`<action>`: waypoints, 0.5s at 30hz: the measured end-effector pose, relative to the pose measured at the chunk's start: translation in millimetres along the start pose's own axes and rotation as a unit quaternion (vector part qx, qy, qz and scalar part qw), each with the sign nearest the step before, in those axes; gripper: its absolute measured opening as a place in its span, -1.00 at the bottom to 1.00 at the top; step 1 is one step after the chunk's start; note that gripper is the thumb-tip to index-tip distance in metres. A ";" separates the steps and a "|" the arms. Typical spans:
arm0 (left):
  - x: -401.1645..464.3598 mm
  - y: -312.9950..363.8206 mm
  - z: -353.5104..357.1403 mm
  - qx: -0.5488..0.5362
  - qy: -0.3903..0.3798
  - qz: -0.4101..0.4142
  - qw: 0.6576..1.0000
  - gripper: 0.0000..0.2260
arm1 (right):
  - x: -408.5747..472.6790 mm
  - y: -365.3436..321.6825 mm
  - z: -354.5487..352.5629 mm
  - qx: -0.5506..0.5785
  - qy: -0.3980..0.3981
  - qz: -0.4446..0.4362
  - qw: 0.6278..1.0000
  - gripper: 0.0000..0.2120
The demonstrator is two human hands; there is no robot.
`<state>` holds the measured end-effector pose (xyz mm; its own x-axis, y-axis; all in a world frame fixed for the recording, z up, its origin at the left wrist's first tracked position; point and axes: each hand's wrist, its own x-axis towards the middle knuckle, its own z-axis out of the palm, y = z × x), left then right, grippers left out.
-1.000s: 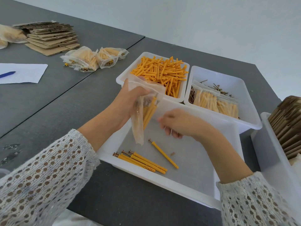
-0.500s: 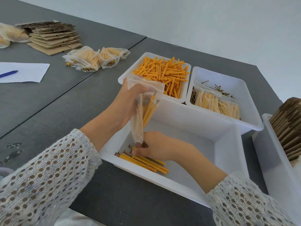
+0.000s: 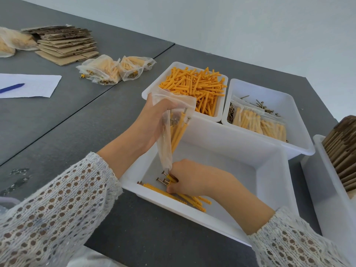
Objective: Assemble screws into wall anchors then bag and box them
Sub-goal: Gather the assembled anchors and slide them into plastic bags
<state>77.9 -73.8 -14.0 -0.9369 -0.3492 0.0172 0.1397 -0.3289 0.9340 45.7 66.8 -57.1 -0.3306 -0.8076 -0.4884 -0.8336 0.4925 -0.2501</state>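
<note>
Head view, the only one. Your left hand (image 3: 152,120) pinches the clear bag (image 3: 169,132) near its open mouth and holds it upright over the near bin (image 3: 269,170); several assembled anchors (image 3: 178,130) stand inside it, screw heads up. Your right hand (image 3: 194,180) is down in that bin, just below the bag's bottom corner, fingers curled round a small bunch of assembled anchors (image 3: 169,179), heads pointing left. A few more loose ones (image 3: 185,198) lie under and just toward you from that hand, along the bin's near wall.

Progress, as a judgement: mid-bagging. Assembly for this batch looks done, since the pieces in the near bin all seem to carry screws. This bag is part filled and not sealed.

Beyond your left hand sits the anchor bin (image 3: 194,87), heaped full, so plenty of assembling is left. Beyond your right hand, the screw bin (image 3: 269,105) holds loose screws and some filled bags (image 3: 260,126). More filled bags (image 3: 107,72) lie far left of your left hand, next to flat cardboard (image 3: 65,45). More cardboard (image 3: 341,151) stands in a bin right of your right hand. No made-up box shows, so boxing appears not started.
</note>
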 end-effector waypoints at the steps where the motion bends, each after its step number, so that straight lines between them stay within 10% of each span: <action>1: 0.1 0.1 0.2 -0.002 0.002 -0.001 1.000 -0.54 | -0.2 0.8 -0.7 0.005 -0.004 0.003 1.000 -0.70; 7: 0.4 -0.6 -1.5 -0.019 -0.016 0.000 1.000 -0.63 | -11.9 25.4 -25.7 0.026 -0.025 0.040 0.999 -0.68; 15: 2.7 -5.7 0.4 0.045 -0.042 -0.028 0.998 -0.35 | -36.7 56.3 -63.7 0.279 0.290 0.063 0.913 -0.79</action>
<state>74.5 -72.5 -19.1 -0.9664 -0.2567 -0.0106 0.0596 -0.2640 0.9627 -17.3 103.5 0.0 -0.7215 -0.6899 -0.0590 -0.4709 0.5514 -0.6887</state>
